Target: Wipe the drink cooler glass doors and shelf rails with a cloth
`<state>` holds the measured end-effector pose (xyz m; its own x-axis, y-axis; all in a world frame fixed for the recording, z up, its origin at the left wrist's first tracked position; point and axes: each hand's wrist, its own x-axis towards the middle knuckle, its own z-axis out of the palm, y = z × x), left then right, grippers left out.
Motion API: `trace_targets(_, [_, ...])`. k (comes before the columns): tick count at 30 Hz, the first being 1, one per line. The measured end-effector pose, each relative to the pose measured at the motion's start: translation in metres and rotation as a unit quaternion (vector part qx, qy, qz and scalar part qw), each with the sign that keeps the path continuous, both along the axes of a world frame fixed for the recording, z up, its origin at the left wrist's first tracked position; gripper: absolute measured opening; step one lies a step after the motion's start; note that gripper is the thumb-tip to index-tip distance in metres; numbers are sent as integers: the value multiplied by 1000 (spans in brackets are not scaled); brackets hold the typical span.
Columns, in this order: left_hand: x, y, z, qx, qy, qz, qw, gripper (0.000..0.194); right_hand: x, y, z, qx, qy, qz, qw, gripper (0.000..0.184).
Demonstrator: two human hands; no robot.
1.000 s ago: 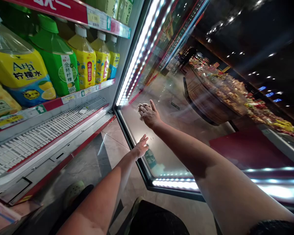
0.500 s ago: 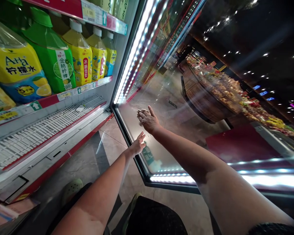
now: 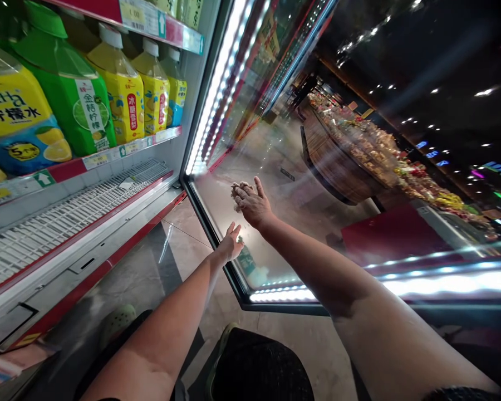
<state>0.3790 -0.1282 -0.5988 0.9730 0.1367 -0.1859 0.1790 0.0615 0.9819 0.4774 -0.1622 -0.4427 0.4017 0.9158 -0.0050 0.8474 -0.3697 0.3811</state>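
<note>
My right hand (image 3: pixel 254 205) reaches out to the open glass door (image 3: pixel 300 184) of a drinks cooler. It presses a crumpled whitish wad (image 3: pixel 239 190), cloth or paper, flat against the pane, with the thumb stuck out. Lower down, my left hand (image 3: pixel 231 245) has its fingers stretched out and rests on the door's black frame (image 3: pixel 217 236) near the bottom edge, holding nothing. The glass reflects the shop's lights and a display of packaged goods.
On the left, the cooler's shelf carries large yellow (image 3: pixel 123 94) and green (image 3: pixel 73 94) drink bottles above price tags. A white wire grille (image 3: pixel 75 209) lies below it. A lit LED strip (image 3: pixel 215 89) runs up the door frame. My shoes (image 3: pixel 117 323) stand on the tiled floor.
My right hand and the wad have slid slightly down the glass. My left hand has stayed at the door frame. The view has drifted a little.
</note>
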Motion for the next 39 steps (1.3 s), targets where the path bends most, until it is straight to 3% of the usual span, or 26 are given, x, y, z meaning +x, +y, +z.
trace_targets(5, [-3, 0, 3, 10, 40, -13, 999, 89, -6, -8, -4, -1, 0, 17, 1000, 42])
trace_targets(10, [-1, 1, 1, 11, 55, -15, 998, 92, -11, -14, 3, 3, -3, 2, 1000, 40])
trace_targets(23, [-1, 1, -5, 23, 52, -39, 998, 93, -22, -34, 6, 1, -9, -20, 1000, 39])
trace_targets(28, [2, 2, -4, 26, 58, -49, 997, 88, -23, -44, 8, -22, 9, 6, 1000, 40])
trace_targets(34, [3, -1, -10, 11, 48, -46, 998, 96, -33, -60, 12, 11, -5, -8, 1000, 42])
trace_targets(39, [5, -3, -12, 7, 59, -49, 997, 96, -48, -78, 10, -27, 16, -3, 999, 42])
